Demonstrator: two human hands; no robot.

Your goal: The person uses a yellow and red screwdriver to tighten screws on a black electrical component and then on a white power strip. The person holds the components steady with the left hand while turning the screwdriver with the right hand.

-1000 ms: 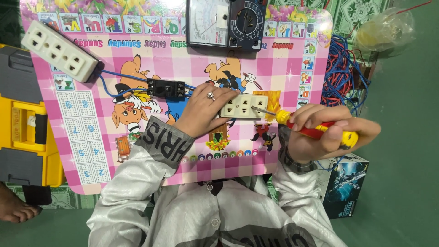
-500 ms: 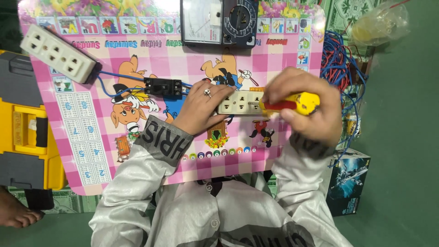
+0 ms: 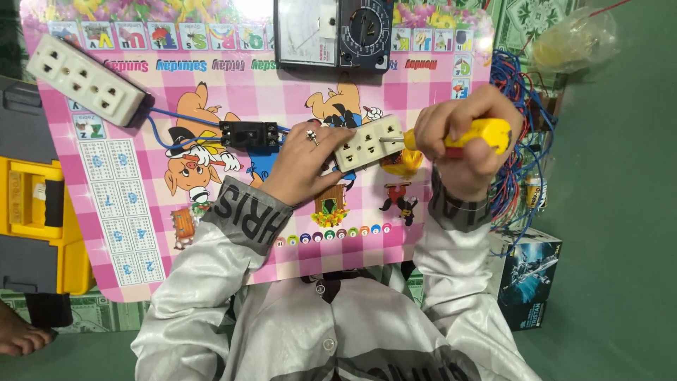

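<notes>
My left hand (image 3: 305, 161), with a ring on one finger, grips a small cream socket block (image 3: 367, 143) and tilts it up off the pink checked board (image 3: 233, 92). My right hand (image 3: 467, 144) is closed around the yellow and red handle of a screwdriver (image 3: 471, 134). Its metal tip touches the right side of the socket block. Blue wires run left from the block to a small black switch (image 3: 248, 134) and on to a long cream power strip (image 3: 86, 79) at the board's upper left.
A black analogue multimeter (image 3: 333, 29) lies at the board's top edge. A tangle of blue and red wires (image 3: 525, 134) sits to the right, with a clear plastic bag (image 3: 575, 39) beyond. A yellow and grey toolbox (image 3: 32, 212) stands left; a printed box (image 3: 525, 271) lower right.
My right hand has swung the screwdriver from low right up to the socket block's right side. My left hand has tilted the block upward.
</notes>
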